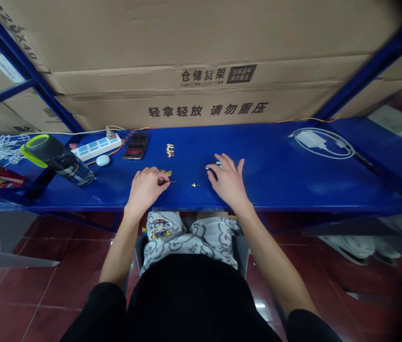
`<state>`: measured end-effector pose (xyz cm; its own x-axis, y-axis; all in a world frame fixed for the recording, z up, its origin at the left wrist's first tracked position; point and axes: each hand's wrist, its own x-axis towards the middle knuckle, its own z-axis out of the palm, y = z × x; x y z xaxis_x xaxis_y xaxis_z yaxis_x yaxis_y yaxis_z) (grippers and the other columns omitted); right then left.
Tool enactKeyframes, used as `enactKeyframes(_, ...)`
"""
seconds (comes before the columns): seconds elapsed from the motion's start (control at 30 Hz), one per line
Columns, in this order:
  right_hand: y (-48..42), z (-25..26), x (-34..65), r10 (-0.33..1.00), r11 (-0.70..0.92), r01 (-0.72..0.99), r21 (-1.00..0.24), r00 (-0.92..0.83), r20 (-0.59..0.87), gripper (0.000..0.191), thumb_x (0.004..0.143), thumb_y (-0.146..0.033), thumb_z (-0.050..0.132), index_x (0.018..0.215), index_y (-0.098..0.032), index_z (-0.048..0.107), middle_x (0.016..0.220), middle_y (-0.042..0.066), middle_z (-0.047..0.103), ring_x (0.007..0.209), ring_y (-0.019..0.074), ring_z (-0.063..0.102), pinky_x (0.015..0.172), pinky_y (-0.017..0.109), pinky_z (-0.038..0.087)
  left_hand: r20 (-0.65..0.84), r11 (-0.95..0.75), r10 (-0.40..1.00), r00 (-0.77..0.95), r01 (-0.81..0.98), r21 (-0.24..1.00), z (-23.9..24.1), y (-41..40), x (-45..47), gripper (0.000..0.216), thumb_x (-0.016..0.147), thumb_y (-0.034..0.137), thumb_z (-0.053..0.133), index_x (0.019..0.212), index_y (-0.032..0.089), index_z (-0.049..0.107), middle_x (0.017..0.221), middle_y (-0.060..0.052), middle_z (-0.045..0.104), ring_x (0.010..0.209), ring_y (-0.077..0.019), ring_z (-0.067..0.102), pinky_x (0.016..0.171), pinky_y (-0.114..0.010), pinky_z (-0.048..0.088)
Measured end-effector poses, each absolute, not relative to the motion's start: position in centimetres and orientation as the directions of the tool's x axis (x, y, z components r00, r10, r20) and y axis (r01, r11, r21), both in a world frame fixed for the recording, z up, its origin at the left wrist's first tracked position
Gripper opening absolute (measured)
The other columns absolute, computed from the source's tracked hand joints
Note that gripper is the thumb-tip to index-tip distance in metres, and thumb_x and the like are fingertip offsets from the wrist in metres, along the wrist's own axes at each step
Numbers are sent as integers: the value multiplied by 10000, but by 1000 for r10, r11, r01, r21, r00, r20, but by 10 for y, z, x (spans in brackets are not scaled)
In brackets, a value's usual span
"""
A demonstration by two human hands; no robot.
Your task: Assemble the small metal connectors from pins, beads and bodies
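Note:
My left hand (146, 188) pinches a thin brass-coloured pin (172, 181), which juts to the right from between thumb and forefinger. Under and behind those fingers lies a small pile of similar brass pins (166, 173). My right hand (228, 180) hovers low or rests over a few small white pieces (219, 164), its fingers apart; its palm hides part of them. Between the hands a single pin with a white piece on it (195, 185) lies on the blue shelf surface (275, 175). Farther back sits a short column of similar white-and-brass pieces (170, 150).
To the left are a phone (136, 145), a white power strip (97, 146), a white rounded case (103, 160) and a dark bottle with a lime rim (61, 159). A coiled white cable with charger (323, 142) lies at right. Large cardboard boxes (115, 109) stand behind.

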<state>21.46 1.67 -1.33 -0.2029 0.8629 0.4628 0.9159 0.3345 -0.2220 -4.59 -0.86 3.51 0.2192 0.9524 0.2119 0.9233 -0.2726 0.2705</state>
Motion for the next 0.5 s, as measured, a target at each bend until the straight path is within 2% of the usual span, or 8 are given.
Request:
enactKeyframes(0.3,17,-12,215,857,348,908,-232,-208,471,265,1001,-236,464,1033,-208,726,1455,148,576,1446,359,417,1140,798,166,239,-319,936,259,910,263,31,-6,-36,97,944,283,674,935,259,768,1017,-25,729,985,-248,627,882,-400,452)
enactKeyframes(0.5,18,-11,215,821,439,856,-273,-259,508,226,996,-250,488,997,-231,714,1344,106,663,1375,318,509,1180,723,202,331,-443,884,330,818,368,16,-1,-11,110,993,277,615,957,234,710,981,-19,704,920,-222,618,867,-385,463)
